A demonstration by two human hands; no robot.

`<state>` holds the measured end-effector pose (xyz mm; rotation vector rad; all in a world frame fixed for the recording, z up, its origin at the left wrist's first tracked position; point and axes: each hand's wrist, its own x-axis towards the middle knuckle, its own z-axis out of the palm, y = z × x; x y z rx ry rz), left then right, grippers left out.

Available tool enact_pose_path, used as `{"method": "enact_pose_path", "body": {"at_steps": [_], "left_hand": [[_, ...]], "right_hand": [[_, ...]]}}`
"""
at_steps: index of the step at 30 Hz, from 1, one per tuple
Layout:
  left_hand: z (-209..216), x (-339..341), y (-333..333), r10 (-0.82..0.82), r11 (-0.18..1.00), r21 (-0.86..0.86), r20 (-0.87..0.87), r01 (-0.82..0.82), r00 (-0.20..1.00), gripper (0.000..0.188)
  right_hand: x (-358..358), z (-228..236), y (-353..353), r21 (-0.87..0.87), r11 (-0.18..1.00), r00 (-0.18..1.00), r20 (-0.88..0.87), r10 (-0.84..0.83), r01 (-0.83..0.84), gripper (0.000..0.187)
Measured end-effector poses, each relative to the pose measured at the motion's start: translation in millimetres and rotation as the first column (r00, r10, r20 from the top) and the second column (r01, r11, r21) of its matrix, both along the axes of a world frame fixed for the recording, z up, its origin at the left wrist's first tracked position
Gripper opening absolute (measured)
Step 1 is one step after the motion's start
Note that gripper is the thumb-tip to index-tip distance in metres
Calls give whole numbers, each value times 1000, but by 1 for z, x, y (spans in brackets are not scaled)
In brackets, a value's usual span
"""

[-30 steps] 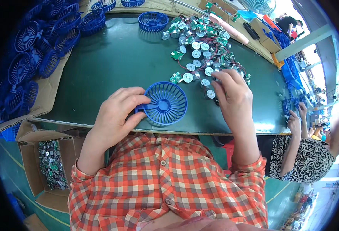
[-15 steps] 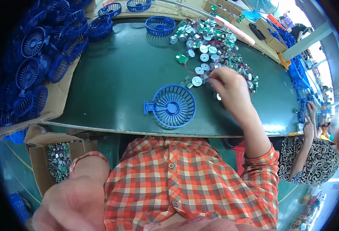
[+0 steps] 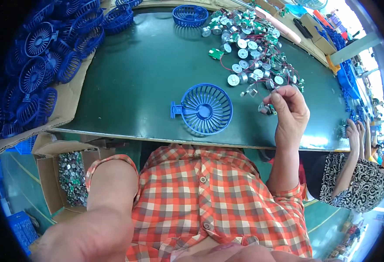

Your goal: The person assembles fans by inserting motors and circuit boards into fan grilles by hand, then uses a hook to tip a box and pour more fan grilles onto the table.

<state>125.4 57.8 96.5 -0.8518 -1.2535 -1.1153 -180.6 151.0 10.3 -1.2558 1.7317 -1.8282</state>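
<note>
My right hand (image 3: 291, 114) is raised near the table's front edge, its thumb and fingertips pinched on a small motor (image 3: 265, 108). A little circuit board (image 3: 250, 91) lies just beyond that motor; whether a wire joins the two I cannot make out. To the left of this hand, a round blue fan grille (image 3: 205, 112) with a short side bracket lies on the green table. My left hand (image 3: 83, 238) is low at the left, close to the camera and blurred, with its fingers hidden.
Beyond my right hand spreads a pile of motors (image 3: 243, 53) with red wires and green boards. Blue grilles fill a carton (image 3: 80, 94) at the left. Another grille (image 3: 190, 15) sits at the table's far side. A lower box (image 3: 48, 174) holds parts. A person (image 3: 353, 181) works at the right.
My right hand has drawn back from the pile toward me and rightward, bringing a motor out. The view has shifted slightly; the left hand stays low.
</note>
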Motion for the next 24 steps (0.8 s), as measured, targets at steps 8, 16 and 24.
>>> {"method": "enact_pose_path", "body": {"at_steps": [8,16,24], "left_hand": [[-2,0,-9,94,984,-144,-56,-101,994,41],[-26,1,1,464,886,120,-212,-448,860,21],[-97,-20,-40,731,562,-576,681,-593,32,52]], "right_hand": [[19,-13,-18,222,968,754,-654,59,117,12],[26,-7,-1,215,970,640,-763,92,117,31],[22,-10,10,301,920,599,-795,97,250,30]]}}
